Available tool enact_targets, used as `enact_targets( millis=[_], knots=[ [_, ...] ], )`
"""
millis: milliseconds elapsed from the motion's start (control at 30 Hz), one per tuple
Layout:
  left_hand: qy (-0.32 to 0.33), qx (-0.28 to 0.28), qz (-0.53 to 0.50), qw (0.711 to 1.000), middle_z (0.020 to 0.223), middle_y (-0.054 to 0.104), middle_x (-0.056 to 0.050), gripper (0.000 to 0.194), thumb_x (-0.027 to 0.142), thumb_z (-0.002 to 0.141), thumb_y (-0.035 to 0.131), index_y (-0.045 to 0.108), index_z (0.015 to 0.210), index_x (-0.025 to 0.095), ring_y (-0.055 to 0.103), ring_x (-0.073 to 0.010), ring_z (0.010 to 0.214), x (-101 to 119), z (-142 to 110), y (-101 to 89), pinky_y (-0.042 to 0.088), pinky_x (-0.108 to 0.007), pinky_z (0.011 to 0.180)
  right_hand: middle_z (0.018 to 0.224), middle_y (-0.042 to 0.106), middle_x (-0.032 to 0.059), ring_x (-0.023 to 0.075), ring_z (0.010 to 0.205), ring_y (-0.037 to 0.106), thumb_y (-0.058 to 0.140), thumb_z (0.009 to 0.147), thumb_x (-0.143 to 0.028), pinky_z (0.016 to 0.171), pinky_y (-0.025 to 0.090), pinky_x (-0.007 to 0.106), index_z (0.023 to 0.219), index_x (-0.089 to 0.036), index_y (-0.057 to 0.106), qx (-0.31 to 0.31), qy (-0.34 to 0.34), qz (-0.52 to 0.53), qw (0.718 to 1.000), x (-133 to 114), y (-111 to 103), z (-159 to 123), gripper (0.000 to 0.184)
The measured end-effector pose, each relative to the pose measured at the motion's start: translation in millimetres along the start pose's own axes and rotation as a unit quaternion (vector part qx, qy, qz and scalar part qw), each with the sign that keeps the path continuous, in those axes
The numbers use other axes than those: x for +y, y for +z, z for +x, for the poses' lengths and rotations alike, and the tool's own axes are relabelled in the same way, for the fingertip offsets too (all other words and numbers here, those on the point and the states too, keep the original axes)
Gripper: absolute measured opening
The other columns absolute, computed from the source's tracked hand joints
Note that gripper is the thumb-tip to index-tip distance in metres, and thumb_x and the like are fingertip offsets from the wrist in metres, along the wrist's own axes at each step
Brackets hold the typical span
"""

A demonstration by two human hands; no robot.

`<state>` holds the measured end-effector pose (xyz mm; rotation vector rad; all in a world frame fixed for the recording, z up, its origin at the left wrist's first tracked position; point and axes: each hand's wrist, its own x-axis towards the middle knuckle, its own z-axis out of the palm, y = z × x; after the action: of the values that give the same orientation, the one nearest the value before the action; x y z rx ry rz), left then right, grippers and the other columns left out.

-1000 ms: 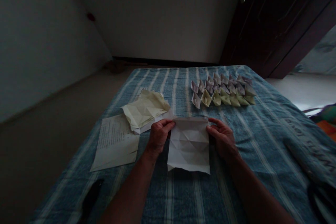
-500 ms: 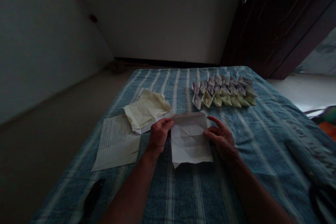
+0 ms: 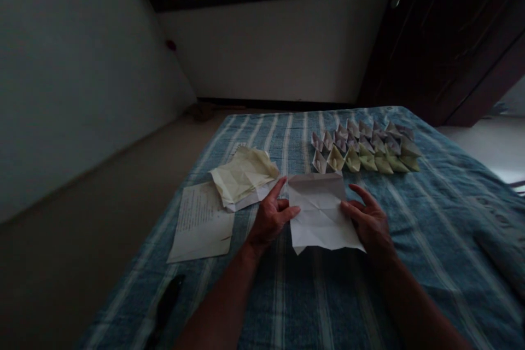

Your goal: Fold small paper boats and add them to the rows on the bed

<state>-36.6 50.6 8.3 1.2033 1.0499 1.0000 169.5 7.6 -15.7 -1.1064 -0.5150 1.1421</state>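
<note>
A creased white sheet of paper (image 3: pixel 319 212) is held between both hands above the striped cloth, its near edge bent down. My left hand (image 3: pixel 270 220) has its thumb on the left edge of the sheet, with the index finger stretched out along that side. On the opposite edge, the thumb of my right hand (image 3: pixel 368 223) presses the paper, while its index finger stands away from it. The fingers beneath the sheet are hidden. Left of my hands lie a stack of creased yellowish sheets (image 3: pixel 241 175) and a printed sheet (image 3: pixel 203 224).
Rows of small folded paper pieces (image 3: pixel 367 147), whitish and yellowish, stand at the back right. A dark object (image 3: pixel 168 301), perhaps a knife handle, lies at the front left. The blue striped cloth (image 3: pixel 262 136) covers the surface. A dark door (image 3: pixel 443 38) is beyond.
My view has shifted, so everything sits further right. My left thumb has slid down the paper's left edge and its index finger has straightened. The sheet lies a little flatter.
</note>
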Motion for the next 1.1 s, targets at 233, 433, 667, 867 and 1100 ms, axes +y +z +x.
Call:
enact_targets(
  millis=[233, 433, 667, 867, 1100],
  knots=[
    [-0.023, -0.024, -0.049, 0.998, 0.053, 0.052, 0.009, 0.092, 0.023, 0.061, 0.075, 0.036, 0.145, 0.018, 0.050, -0.0082, 0.050, -3, 3, -0.8, 0.037, -0.020, 0.052, 0.069, 0.069, -0.0024, 0.0152, 0.056, 0.061, 0.087, 0.054, -0.031, 0.052, 0.049, 0.027, 0.121, -0.025, 0.057, -0.002, 0.019, 0.023, 1.000, -1, -1, -1, 0.074],
    [-0.039, 0.012, -0.051, 0.998, 0.049, 0.046, 0.012, 0.085, 0.024, 0.062, 0.075, 0.043, 0.140, 0.015, 0.040, -0.0048, 0.044, -4, 4, 0.4, 0.031, -0.018, 0.047, 0.069, 0.069, -0.0027, 0.0134, 0.057, 0.060, 0.087, 0.056, -0.030, 0.054, 0.047, 0.025, 0.121, -0.026, 0.059, -0.010, 0.001, 0.003, 1.000, 5, -6, 1, 0.071],
    [-0.090, -0.058, -0.052, 0.993, 0.065, 0.066, 0.001, 0.077, 0.024, 0.059, 0.079, 0.052, 0.129, 0.009, 0.057, -0.0111, 0.050, 6, -1, -4.6, 0.042, -0.020, 0.047, 0.064, 0.067, -0.0021, 0.0141, 0.056, 0.058, 0.088, 0.053, -0.032, 0.052, 0.045, 0.024, 0.117, -0.021, 0.062, -0.008, 0.011, -0.034, 0.999, 1, -8, 1, 0.070],
    [-0.123, -0.094, 0.005, 0.988, 0.065, 0.068, -0.001, 0.035, 0.025, 0.061, 0.078, 0.066, 0.091, 0.009, 0.048, -0.0049, 0.033, 13, -3, -8.1, 0.031, -0.017, 0.035, 0.062, 0.064, -0.0041, 0.0126, 0.051, 0.056, 0.089, 0.051, -0.034, 0.045, 0.042, 0.021, 0.114, -0.021, 0.063, -0.032, 0.048, -0.047, 0.997, -7, -10, -1, 0.070],
    [-0.129, -0.080, 0.007, 0.988, 0.063, 0.064, 0.001, 0.023, 0.025, 0.065, 0.074, 0.064, 0.080, 0.011, 0.057, -0.0080, 0.037, 14, -6, 0.0, 0.025, -0.015, 0.033, 0.067, 0.070, -0.0009, 0.0174, 0.056, 0.064, 0.089, 0.052, -0.033, 0.048, 0.049, 0.024, 0.118, -0.022, 0.061, -0.045, 0.056, -0.049, 0.996, -10, -12, -3, 0.073]
  ],
)
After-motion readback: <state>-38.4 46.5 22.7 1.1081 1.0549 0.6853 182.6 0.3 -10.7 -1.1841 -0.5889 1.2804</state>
